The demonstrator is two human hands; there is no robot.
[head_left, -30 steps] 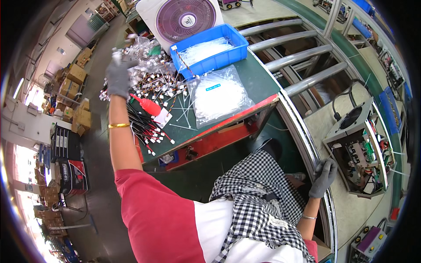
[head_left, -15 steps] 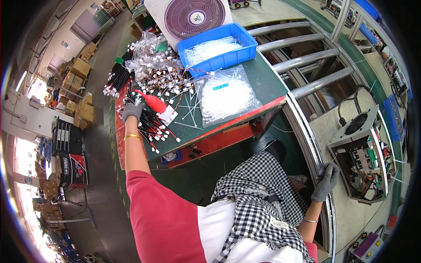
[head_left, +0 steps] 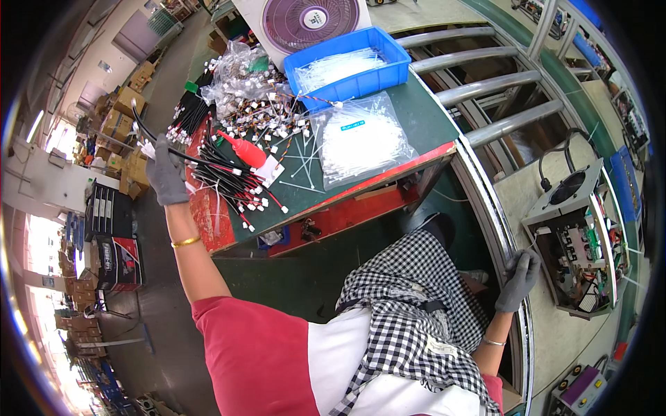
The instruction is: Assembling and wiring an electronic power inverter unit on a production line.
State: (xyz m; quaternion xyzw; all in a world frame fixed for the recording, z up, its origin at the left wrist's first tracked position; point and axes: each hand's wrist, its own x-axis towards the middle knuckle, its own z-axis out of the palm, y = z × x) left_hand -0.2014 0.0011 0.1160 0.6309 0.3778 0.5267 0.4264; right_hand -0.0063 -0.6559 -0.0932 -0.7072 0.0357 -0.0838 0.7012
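Note:
My left hand [head_left: 166, 177], in a grey glove, is closed on a black wire lead [head_left: 141, 125]. Its end arcs up past the table's left edge, and a white connector [head_left: 148, 150] shows at the fingers. Beside it, a bundle of black leads [head_left: 232, 182] with white plugs and some red wires lies on the green table [head_left: 305, 193]. On that bundle rests a red squeeze bottle [head_left: 244, 150]. Far to the right, my gloved right hand [head_left: 519, 281] has its fingers pinched together next to an opened metal-cased unit [head_left: 572, 239]; what they hold is too small to name.
A blue bin [head_left: 361, 84] of white cable ties stands behind a clear bag [head_left: 364, 142] of more ties. Heaped connector leads [head_left: 260, 114] and a purple fan [head_left: 312, 19] are at the back. Metal rollers [head_left: 489, 84] run to the right; cartons [head_left: 132, 100] line the far left.
My left hand has lifted away from the bundle toward the left and up, bringing a black wire lead with it. My right hand stays beside the metal-cased unit, almost unmoved.

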